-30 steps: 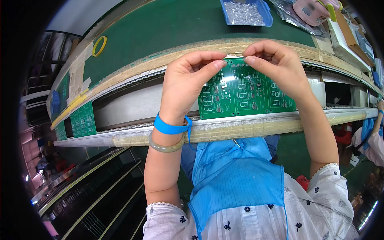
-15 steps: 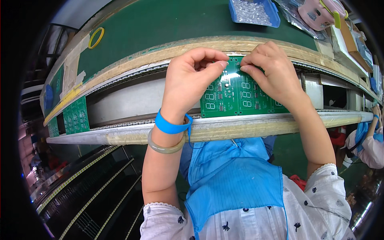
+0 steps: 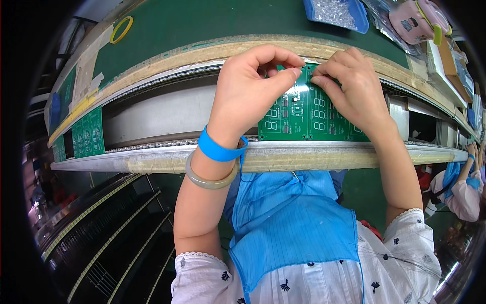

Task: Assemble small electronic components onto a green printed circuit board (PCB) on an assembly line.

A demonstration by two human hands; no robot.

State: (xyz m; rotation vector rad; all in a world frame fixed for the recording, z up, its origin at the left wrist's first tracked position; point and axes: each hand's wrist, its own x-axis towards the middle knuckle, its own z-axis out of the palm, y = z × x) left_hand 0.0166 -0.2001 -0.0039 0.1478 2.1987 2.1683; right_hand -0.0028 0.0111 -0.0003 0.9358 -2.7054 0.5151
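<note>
A green circuit board with white digit-shaped outlines and small mounted parts lies across the rails in front of me. My left hand is over its far left part, thumb and index fingertip pinched close together. Across from it, my right hand hovers at the far edge with thumb and index finger also pinched. Anything between either pair of fingertips is too small to make out. Both hands hide parts of the board. A blue wrist strap with a cord and a pale bangle circle my left wrist.
More green boards sit on the rails at left. Beyond the wooden-edged rail, a blue tray holds small clear parts. A pink bucket stands at far right, a yellow ring at far left. Another person works at right.
The view has shifted slightly. Both hands stay over the far part of the board, still pinched, with only small finger movements. The boards at left appear a little farther left.
</note>
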